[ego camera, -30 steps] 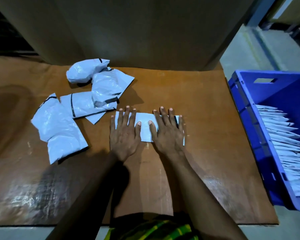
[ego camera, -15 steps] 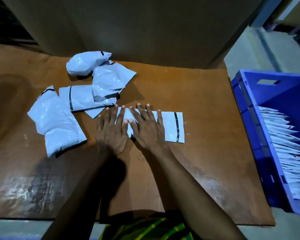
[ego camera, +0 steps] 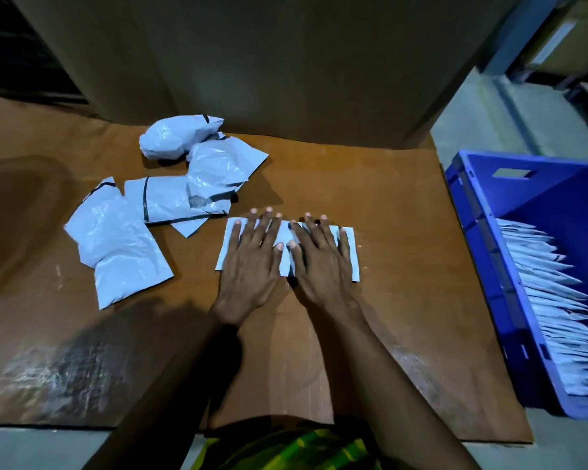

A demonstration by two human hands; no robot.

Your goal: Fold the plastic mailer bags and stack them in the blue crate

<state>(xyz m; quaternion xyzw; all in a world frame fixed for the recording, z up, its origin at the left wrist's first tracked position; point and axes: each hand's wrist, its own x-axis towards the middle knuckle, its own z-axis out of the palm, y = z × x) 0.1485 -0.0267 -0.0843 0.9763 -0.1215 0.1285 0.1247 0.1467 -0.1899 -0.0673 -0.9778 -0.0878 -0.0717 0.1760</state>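
Note:
A folded white mailer bag (ego camera: pixel 285 262) lies flat on the brown cardboard sheet (ego camera: pixel 404 266) in front of me. My left hand (ego camera: pixel 252 266) presses its left half with straight, spread fingers. My right hand (ego camera: pixel 319 262) presses the right half the same way, thumbs almost touching. The bag's right edge shows past my right fingers. To the right on the floor stands the blue crate (ego camera: pixel 482 252), holding a row of several folded white bags (ego camera: pixel 557 300).
Several unfolded white mailer bags (ego camera: pixel 116 245) with black strips lie in a loose pile at the left back of the sheet, one crumpled (ego camera: pixel 174 137). A tall cardboard wall (ego camera: pixel 269 62) stands right behind the sheet. Grey floor lies beyond the crate.
Both hands slid left along the folded bag half a second ago, then back right. They now cover most of it again, flat as before.

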